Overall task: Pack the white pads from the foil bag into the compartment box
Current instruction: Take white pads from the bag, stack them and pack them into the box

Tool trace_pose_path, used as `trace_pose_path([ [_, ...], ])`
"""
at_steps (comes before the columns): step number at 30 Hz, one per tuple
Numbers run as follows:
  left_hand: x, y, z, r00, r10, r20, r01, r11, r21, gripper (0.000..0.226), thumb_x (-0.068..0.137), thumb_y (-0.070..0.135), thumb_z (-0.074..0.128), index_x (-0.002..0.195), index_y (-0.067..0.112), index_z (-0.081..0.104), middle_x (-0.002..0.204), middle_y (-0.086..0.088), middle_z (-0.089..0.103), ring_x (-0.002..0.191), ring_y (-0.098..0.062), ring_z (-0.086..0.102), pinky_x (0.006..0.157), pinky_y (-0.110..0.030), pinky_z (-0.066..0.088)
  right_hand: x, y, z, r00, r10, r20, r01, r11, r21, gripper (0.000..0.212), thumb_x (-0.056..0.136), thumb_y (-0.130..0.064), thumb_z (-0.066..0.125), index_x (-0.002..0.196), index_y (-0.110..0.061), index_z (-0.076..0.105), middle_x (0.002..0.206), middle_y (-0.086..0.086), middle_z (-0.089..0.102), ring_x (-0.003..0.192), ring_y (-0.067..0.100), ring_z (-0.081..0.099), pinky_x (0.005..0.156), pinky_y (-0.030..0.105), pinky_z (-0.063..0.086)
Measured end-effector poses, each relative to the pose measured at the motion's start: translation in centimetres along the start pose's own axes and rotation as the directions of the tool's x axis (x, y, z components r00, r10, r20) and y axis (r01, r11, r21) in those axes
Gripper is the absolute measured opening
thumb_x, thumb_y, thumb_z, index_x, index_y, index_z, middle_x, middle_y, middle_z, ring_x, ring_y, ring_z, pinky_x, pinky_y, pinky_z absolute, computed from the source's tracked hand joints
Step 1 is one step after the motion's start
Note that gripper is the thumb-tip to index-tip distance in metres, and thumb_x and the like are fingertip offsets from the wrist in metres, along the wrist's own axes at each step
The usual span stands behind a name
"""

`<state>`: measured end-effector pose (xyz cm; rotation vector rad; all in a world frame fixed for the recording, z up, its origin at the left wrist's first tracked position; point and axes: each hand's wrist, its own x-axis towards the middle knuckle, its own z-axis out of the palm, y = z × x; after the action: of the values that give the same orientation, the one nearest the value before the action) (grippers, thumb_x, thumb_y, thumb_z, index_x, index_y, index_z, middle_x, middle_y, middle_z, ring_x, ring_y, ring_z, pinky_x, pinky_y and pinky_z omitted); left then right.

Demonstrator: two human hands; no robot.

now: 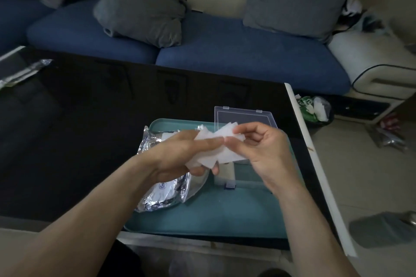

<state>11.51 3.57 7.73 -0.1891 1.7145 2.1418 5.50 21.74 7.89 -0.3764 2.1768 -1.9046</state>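
Pads (221,149) are pinched loosely between left hand (180,153) and right hand (261,148) above the box (244,117), so some, probably stuck together, could slip onto the tray (225,216).

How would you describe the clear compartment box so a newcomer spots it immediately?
Find the teal tray at the near right corner of the black table. The compartment box sits at the tray's far right, mostly hidden behind both hands. Unlike the crinkled foil bag to its left, it is rigid, transparent plastic with its lid open.
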Motion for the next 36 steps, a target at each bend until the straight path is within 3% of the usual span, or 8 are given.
trace_pose_path([
  [3, 0.2, -0.4, 0.0, 1.000, -0.023, -0.006, 0.023, 0.999, 0.037, 0.007, 0.096, 0.007, 0.059, 0.099, 0.000, 0.057, 0.078, -0.022, 0.063, 0.059, -0.023, 0.055, 0.045, -0.022, 0.033, 0.2, 0.3, -0.6, 0.995, -0.027, 0.094, 0.038, 0.992, -0.123, 0.016, 0.081, -0.007, 0.082, 0.093, -0.016, 0.076, 0.090, -0.006, 0.078, 0.084, 0.011, 0.074, 0.078, 0.023, 0.058],
  [7, 0.4, -0.3, -0.1, 0.998, -0.017, -0.063, 0.013, 0.998, -0.068, 0.021, 0.095, -0.003, 0.053, 0.116, -0.006, 0.056, 0.084, -0.019, 0.066, 0.059, -0.023, 0.055, 0.047, -0.024, 0.035, 1.0, 0.1, -2.4, 0.985, -0.084, -0.153, 0.067, 0.991, -0.112, 0.019, 0.084, -0.008, 0.079, 0.095, -0.023, 0.074, 0.090, -0.007, 0.077, 0.085, 0.008, 0.073, 0.073, 0.019, 0.054],
  [12, 0.3, 0.0, 1.5, 0.995, -0.100, 0.005, 0.098, 0.951, -0.294, 0.032, 0.092, 0.031, 0.053, 0.105, 0.005, 0.066, 0.086, -0.016, 0.065, 0.067, -0.027, 0.061, 0.060, -0.034, 0.052, 0.5, -0.7, -2.3, 0.986, 0.040, 0.159, -0.042, 0.999, 0.011, 0.042, 0.078, -0.013, 0.082, 0.115, -0.022, 0.064, 0.093, 0.004, 0.079, 0.087, 0.018, 0.075, 0.072, 0.030, 0.057],
  [16, 0.4, -0.3, 2.3, 0.974, -0.091, 0.208, 0.158, 0.930, -0.332, 0.055, 0.098, 0.053, 0.039, 0.133, 0.018, 0.063, 0.132, -0.024, 0.057, 0.080, -0.029, 0.061, 0.059, -0.033, 0.051, 0.0, -0.6, -0.5, 0.977, 0.019, 0.212, 0.022, 0.982, -0.188, 0.019, 0.076, -0.019, 0.086, 0.090, -0.018, 0.073, 0.079, -0.005, 0.077, 0.071, 0.005, 0.071, 0.060, 0.017, 0.051],
  [20, 0.6, -0.6, 2.3, 0.986, -0.081, 0.144, 0.126, 0.932, -0.340, 0.057, 0.097, 0.044, 0.051, 0.135, 0.001, 0.054, 0.096, -0.020, 0.056, 0.069, -0.027, 0.054, 0.050, -0.026, 0.043, 0.1, 0.1, 0.1, 0.980, -0.094, 0.173, 0.154, 0.915, -0.374, 0.003, 0.090, -0.029, 0.075, 0.091, -0.027, 0.076, 0.080, -0.009, 0.069, 0.062, 0.003, 0.064, 0.059, 0.016, 0.047],
  [23, 0.5, -0.4, 2.2, 0.995, -0.092, 0.033, 0.098, 0.930, -0.354, 0.043, 0.090, 0.035, 0.060, 0.119, 0.004, 0.060, 0.081, -0.012, 0.058, 0.064, -0.024, 0.053, 0.056, -0.029, 0.044, 0.2, 0.5, -0.2, 0.968, -0.088, 0.237, 0.168, 0.925, -0.341, 0.033, 0.093, -0.033, 0.070, 0.125, -0.033, 0.065, 0.112, -0.012, 0.061, 0.094, 0.007, 0.065, 0.077, 0.027, 0.053],
  [27, 0.2, -0.1, 2.3, 0.997, -0.077, 0.025, 0.080, 0.888, -0.452, 0.032, 0.088, 0.022, 0.054, 0.112, 0.002, 0.061, 0.091, -0.015, 0.064, 0.075, -0.024, 0.064, 0.063, -0.030, 0.052, -0.1, 0.3, -0.6, 0.941, 0.013, 0.338, 0.156, 0.870, -0.468, 0.078, 0.068, -0.046, 0.089, 0.138, -0.035, 0.055, 0.125, -0.018, 0.059, 0.116, -0.006, 0.054, 0.086, 0.014, 0.047],
  [36, 0.8, -0.4, 2.5, 0.991, -0.047, -0.123, -0.006, 0.917, -0.399, 0.032, 0.098, 0.006, 0.051, 0.124, -0.011, 0.055, 0.105, -0.028, 0.068, 0.081, -0.032, 0.070, 0.056, -0.032, 0.057, 0.2, 0.2, -1.2, 0.987, -0.021, 0.160, 0.084, 0.915, -0.396, 0.018, 0.082, -0.025, 0.083, 0.096, -0.032, 0.074, 0.090, -0.015, 0.074, 0.078, 0.005, 0.069, 0.076, 0.032, 0.059],
])
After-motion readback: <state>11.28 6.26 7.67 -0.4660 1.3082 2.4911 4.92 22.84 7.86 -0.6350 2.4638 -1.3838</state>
